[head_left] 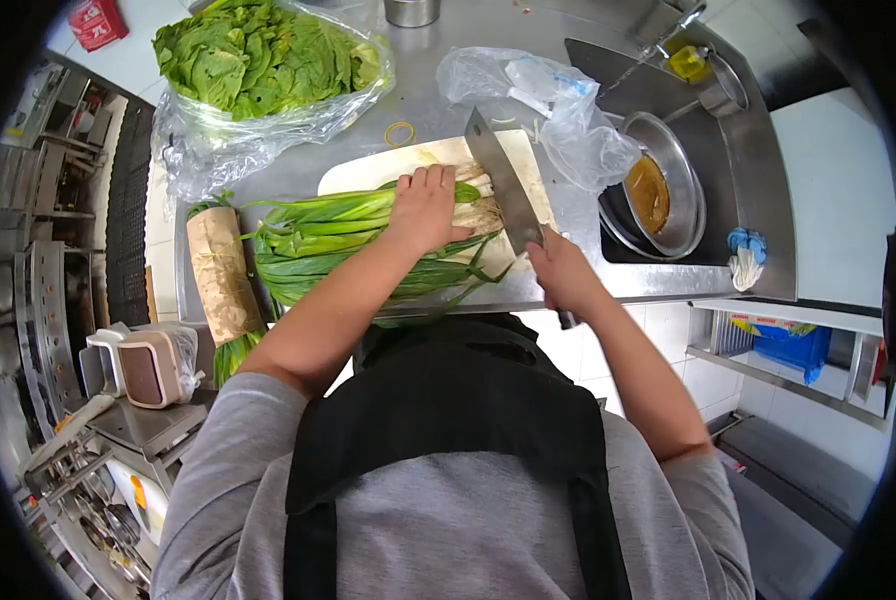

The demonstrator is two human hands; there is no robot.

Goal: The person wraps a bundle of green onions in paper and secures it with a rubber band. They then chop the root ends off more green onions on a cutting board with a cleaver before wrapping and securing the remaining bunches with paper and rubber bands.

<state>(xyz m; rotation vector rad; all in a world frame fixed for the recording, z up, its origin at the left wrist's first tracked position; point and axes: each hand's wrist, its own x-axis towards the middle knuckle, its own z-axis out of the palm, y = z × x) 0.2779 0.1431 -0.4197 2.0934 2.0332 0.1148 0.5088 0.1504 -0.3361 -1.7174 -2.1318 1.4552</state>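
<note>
Green onions [338, 210]: across the cutting board [350, 178], by the front edge of the bench [413, 95], under the left fingers [431, 180].
Left hand [424, 212]: fingers and thumb over the stalks, holding them down near the roots.
Right hand [564, 268]: fingers curled round the handle of the cleaver [505, 178], blade beside the root ends.
Paper-wrapped bundle [220, 272]: at the bench's left edge.
Leafy greens [258, 58]: bagged, toward its far left corner.

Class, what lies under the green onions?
A pale cutting board and, beyond its edge, the metal counter. The green onions cover much of the board, so its hidden surface cannot be seen.
</note>
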